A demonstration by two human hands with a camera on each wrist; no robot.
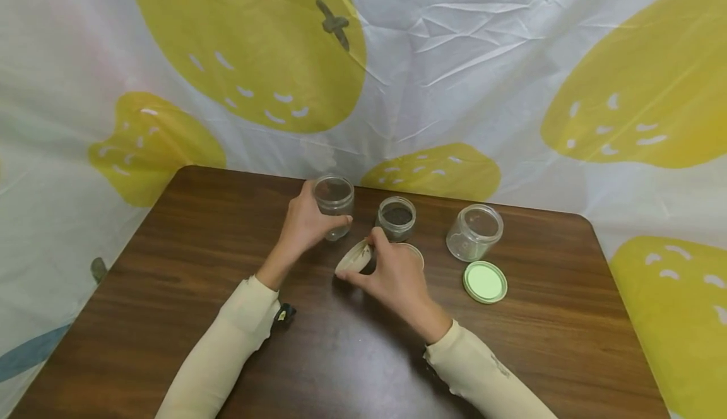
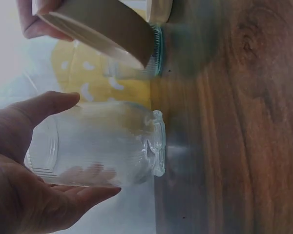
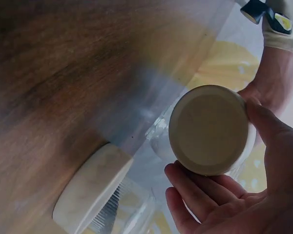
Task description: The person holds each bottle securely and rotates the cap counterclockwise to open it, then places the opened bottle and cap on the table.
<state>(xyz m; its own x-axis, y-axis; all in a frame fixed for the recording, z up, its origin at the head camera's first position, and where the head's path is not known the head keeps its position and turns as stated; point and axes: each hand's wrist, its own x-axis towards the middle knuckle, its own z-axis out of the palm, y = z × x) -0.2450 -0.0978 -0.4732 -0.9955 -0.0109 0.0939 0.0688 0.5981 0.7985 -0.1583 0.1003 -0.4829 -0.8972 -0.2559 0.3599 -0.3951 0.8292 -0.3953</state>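
In the head view my left hand (image 1: 303, 222) grips a clear, see-through glass jar (image 1: 334, 204), thumb on one side and fingers round the other. The jar is upright, its base right at the table in the left wrist view. My right hand (image 1: 397, 280) pinches a round beige lid (image 1: 354, 259) by its rim, thumb and fingers on opposite edges. That lid is tilted, apart from the jar and to its right. Its flat face (image 3: 208, 130) shows in the right wrist view. A second pale lid (image 3: 90, 192) lies on the table, partly hidden by my right hand in the head view.
A small glass jar (image 1: 386, 228) with dark contents stands behind my right hand. Farther right is a wider clear jar (image 1: 466, 242), with a light green lid (image 1: 485, 282) flat in front of it. A fabric sheet with yellow fruit shapes (image 1: 431, 166) hangs behind the brown table (image 1: 545, 318).
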